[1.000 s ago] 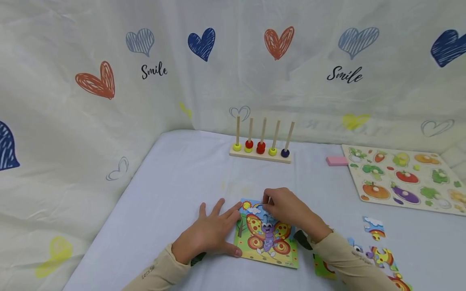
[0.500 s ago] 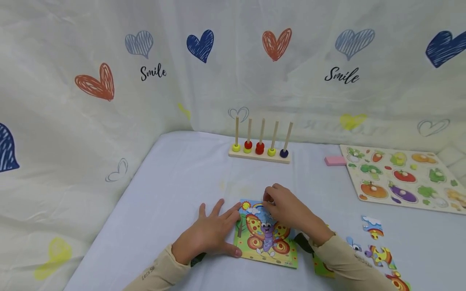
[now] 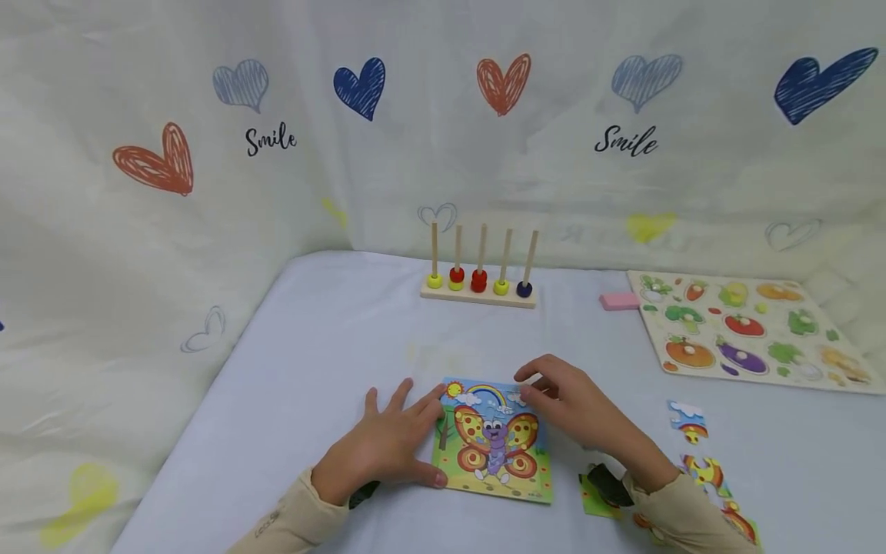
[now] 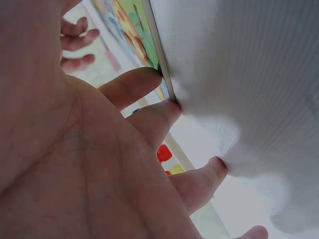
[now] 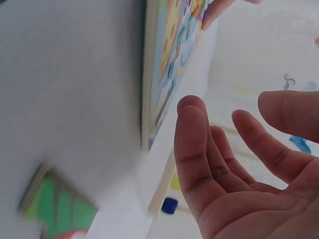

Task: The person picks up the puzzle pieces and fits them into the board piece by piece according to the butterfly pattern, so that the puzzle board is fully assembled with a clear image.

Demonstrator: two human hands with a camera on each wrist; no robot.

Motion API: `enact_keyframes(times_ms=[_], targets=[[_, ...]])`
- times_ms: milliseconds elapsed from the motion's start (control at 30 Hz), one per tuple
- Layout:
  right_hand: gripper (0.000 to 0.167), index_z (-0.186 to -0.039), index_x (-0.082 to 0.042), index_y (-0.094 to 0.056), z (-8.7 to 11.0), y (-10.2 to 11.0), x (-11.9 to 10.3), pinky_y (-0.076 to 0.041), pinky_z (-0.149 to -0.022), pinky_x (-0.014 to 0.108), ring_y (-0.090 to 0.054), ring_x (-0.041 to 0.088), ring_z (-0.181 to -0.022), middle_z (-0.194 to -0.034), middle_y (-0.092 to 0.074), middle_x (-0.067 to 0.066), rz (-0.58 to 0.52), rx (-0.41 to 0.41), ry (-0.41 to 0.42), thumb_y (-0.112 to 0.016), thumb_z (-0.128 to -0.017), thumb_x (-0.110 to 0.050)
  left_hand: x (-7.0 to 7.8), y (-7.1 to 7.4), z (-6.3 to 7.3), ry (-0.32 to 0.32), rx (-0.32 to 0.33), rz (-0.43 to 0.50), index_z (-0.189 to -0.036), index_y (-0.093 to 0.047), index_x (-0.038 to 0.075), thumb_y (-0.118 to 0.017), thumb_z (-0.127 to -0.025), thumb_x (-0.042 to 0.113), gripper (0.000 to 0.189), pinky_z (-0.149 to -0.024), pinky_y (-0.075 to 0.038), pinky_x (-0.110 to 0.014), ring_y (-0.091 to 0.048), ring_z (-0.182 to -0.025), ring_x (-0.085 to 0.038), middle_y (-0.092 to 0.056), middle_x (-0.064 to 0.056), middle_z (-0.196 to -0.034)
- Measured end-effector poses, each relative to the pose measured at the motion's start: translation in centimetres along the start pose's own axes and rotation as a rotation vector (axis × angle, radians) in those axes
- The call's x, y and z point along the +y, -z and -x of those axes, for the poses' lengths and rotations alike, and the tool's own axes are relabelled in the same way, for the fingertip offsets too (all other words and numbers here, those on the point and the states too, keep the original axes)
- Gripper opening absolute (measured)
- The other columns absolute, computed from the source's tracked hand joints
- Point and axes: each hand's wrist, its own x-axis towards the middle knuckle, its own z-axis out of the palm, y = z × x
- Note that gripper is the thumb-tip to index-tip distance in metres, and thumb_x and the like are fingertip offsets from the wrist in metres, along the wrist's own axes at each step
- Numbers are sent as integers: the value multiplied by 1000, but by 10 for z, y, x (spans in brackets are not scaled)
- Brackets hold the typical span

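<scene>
A square butterfly jigsaw puzzle (image 3: 494, 446) lies on the white cloth, its picture showing a butterfly under a rainbow. My left hand (image 3: 379, 445) is spread along its left side, thumb at the lower left corner and fingertips on the upper left edge. In the left wrist view, fingers (image 4: 158, 119) touch the board's thin edge (image 4: 158, 42) and the cloth. My right hand (image 3: 580, 402) hovers around the upper right corner, fingers loosely bent. Seen from the right wrist, a gap parts its thumb (image 5: 294, 112) from the fingers, with nothing between them.
Loose jigsaw pieces (image 3: 688, 422) lie to the right, some partly covered by the right sleeve (image 3: 681, 512). Behind stand a wooden bead stacker (image 3: 477, 294) with colored beads, a pink block (image 3: 619, 301) and a vegetable peg board (image 3: 751, 327). A printed curtain (image 3: 415, 154) hangs at the back.
My right hand has drawn back rightward from the puzzle's top, uncovering its rainbow and upper right part, and its fingers have loosened. The left hand keeps its place; the head view has shifted slightly.
</scene>
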Motion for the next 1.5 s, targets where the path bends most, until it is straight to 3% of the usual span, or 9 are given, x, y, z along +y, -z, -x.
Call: enact_keyframes(times_ms=[367,767,933,1100,1367,1500], targets=[[15,-119,-9,-74,33,30,23,-60,-79,31,-71,18,-100,-120,-69,2,104,77,-25,-72,-104,-11,-4,-2,1,-7,6,10,-128,-54,23,-88,-82,61,70,-110,-15,-88,-19,-158,-48,-27,1,-176],[10,-109,-11,-79,74,82,68,-54,-71,26,-60,3,-87,-108,-71,-2,304,149,-95,-77,-99,-8,0,-2,-4,-13,-13,1,-130,-54,22,-87,-82,63,71,-110,-14,-87,-19,-158,-48,-27,1,-176],[11,-111,-10,-78,82,99,81,-49,-62,27,-55,10,-79,-109,-72,4,348,121,-192,-77,-101,-13,0,-1,-3,-1,-7,-3,-130,-54,23,-87,-82,63,70,-110,-14,-88,-18,-158,-49,-26,0,-176],[14,-112,-10,-78,88,110,90,-51,-65,28,-58,16,-86,-118,-71,12,352,66,-290,-77,-101,-18,0,-1,-2,-1,-8,3,-129,-54,23,-87,-82,63,70,-110,-13,-88,-18,-158,-49,-26,0,-176],[7,-96,-13,-75,93,121,102,-53,-71,30,-63,40,-110,-126,-67,23,401,33,-281,-82,-96,-13,0,0,-1,4,-9,-5,-131,-55,23,-87,-82,63,71,-111,-14,-87,-19,-159,-49,-26,0,-176],[12,-93,-11,-72,93,120,109,-57,-85,49,-56,50,-118,-129,-62,27,352,7,-292,-84,-93,-10,-1,0,-1,2,-7,-3,-132,-55,22,-87,-82,62,72,-111,-13,-87,-18,-159,-48,-26,0,-176]])
